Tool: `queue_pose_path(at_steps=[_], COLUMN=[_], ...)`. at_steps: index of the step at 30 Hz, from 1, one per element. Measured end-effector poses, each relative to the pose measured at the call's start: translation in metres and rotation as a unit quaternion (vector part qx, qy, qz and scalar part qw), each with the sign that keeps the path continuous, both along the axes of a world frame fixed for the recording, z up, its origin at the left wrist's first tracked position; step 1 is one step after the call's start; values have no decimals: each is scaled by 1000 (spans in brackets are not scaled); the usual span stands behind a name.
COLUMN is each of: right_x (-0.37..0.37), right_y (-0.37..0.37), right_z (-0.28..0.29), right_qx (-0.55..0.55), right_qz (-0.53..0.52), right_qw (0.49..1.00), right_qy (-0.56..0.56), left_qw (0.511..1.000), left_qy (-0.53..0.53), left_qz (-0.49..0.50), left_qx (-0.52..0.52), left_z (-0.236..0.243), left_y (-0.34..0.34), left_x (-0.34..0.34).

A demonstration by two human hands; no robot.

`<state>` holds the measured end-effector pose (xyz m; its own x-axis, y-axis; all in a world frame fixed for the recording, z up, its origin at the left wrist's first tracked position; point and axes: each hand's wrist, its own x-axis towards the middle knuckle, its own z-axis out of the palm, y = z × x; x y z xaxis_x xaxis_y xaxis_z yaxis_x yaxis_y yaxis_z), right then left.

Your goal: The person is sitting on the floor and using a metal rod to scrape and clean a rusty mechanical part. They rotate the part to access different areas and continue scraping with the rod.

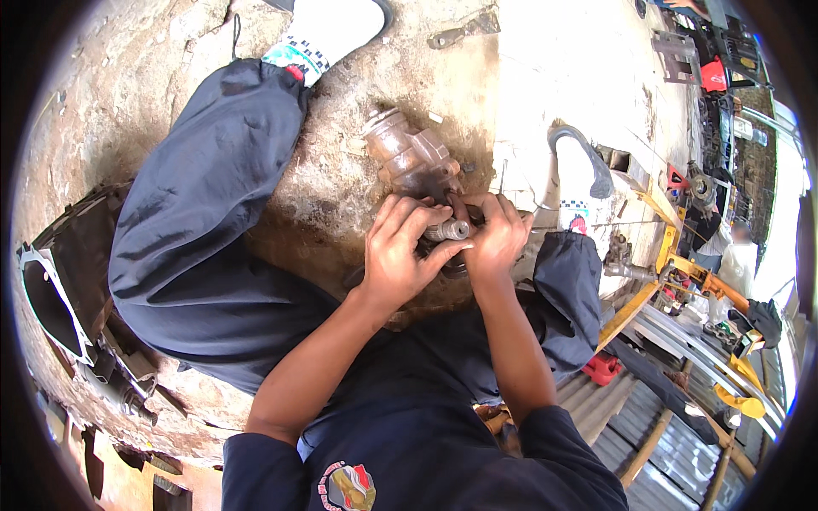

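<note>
Between my legs a greasy brown metal housing (413,153), much like a steering gearbox, lies on the stained floor. A splined metal shaft (449,230) sticks out at its near end, toward me. My left hand (396,243) is closed about this shaft, fingers over the top and thumb pressed along its lower side. On the other side, my right hand (497,234) has its fingers curled in against the near end of the housing. What those fingers grip is hidden behind the hand. Part of the housing's near end is covered by both hands.
A flat, rusty metal piece (464,31) lies beyond the housing. At the right stands a yellow metal frame (669,247) among tools and parts, near a red container (602,369). Dark machine parts (77,298) lie at the left. Another person (737,264) is at the far right.
</note>
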<state>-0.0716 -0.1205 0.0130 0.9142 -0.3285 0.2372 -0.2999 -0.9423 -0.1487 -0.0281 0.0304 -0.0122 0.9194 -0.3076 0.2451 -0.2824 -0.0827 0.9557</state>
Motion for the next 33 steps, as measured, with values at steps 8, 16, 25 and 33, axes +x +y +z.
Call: queue_pose_path(at_steps=[8, 16, 25, 33], right_x=[-2, 5, -15, -39], right_y=[-1, -4, -14, -9], right_z=[-3, -2, -8, 10], right_qx=[11, 19, 38, 129], right_qz=[22, 23, 50, 16], right_qw=[999, 999, 996, 991], right_qy=[-34, -38, -68, -26], left_qw=[1000, 999, 1000, 1000], left_qy=[-18, -41, -20, -19], left_qz=[4, 2, -4, -7], left_qx=[-6, -6, 2, 4], left_z=[-5, -7, -8, -9], left_y=[-2, -2, -2, -3], left_x=[0, 1, -3, -4])
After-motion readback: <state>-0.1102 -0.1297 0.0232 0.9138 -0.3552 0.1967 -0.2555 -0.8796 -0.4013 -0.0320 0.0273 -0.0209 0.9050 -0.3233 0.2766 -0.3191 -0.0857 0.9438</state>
